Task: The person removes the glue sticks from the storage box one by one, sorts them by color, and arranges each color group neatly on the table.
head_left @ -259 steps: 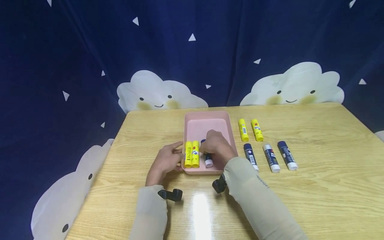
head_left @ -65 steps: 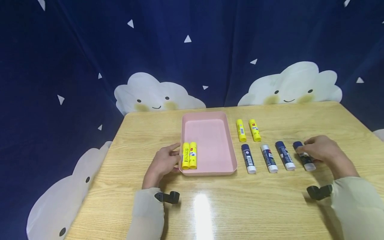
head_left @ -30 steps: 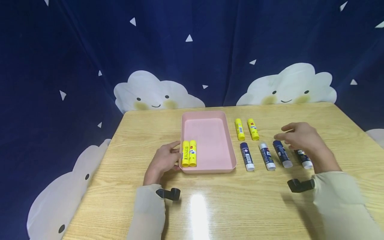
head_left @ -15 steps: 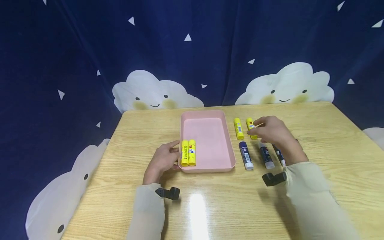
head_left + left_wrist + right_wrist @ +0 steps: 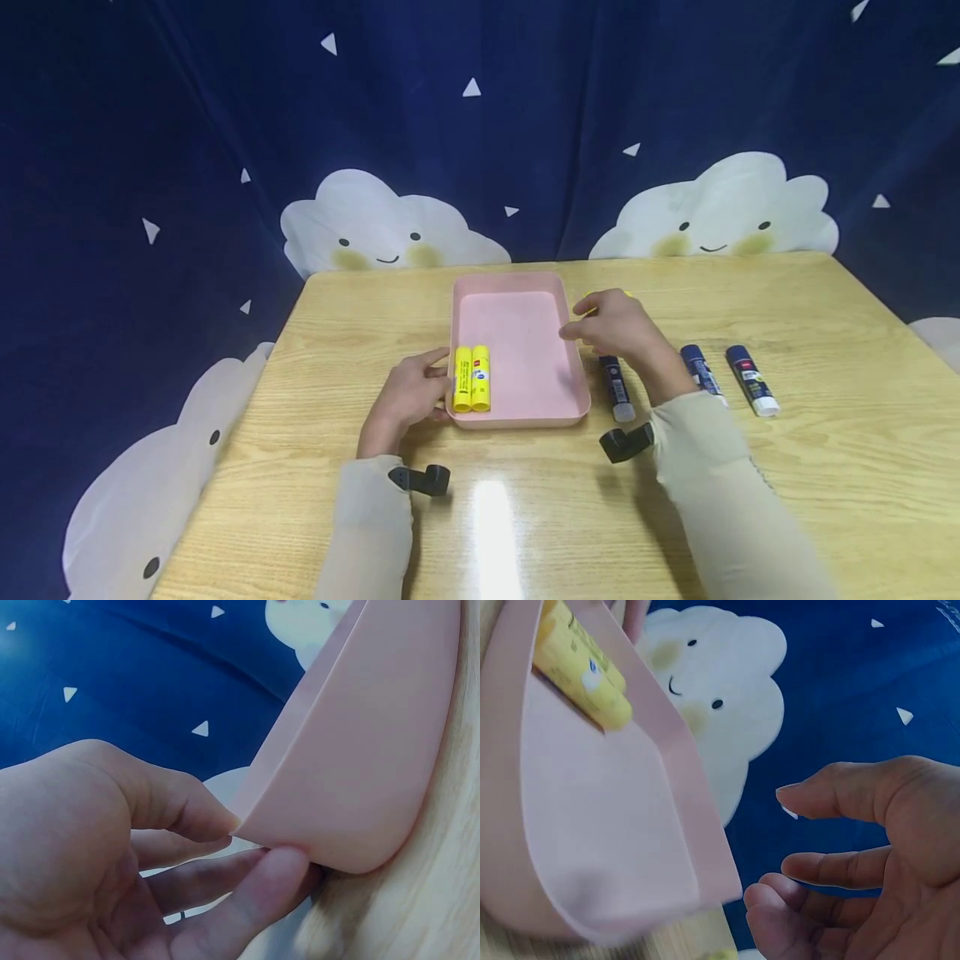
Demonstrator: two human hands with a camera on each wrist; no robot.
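Observation:
A shallow pink tray lies on the table with two yellow glue sticks side by side in its near left corner. My left hand holds the tray's near left corner, thumb tip at the rim and fingers against the outer wall in the left wrist view. Above the right rim hovers my right hand, thumb and fingers apart with nothing between them. Beneath it is a navy glue stick, partly covered. Farther right lie two more navy glue sticks, one partly behind the sleeve.
Wooden table runs around the tray. A dark blue curtain with cloud pictures hangs behind it. Slivers of yellow show beyond the right hand, whose arm hides other glue sticks on the table.
My right hand lifted a navy glue stick from the tray, laid it at the right end of the row and released it, then moved left to the tray. The left hand stayed.

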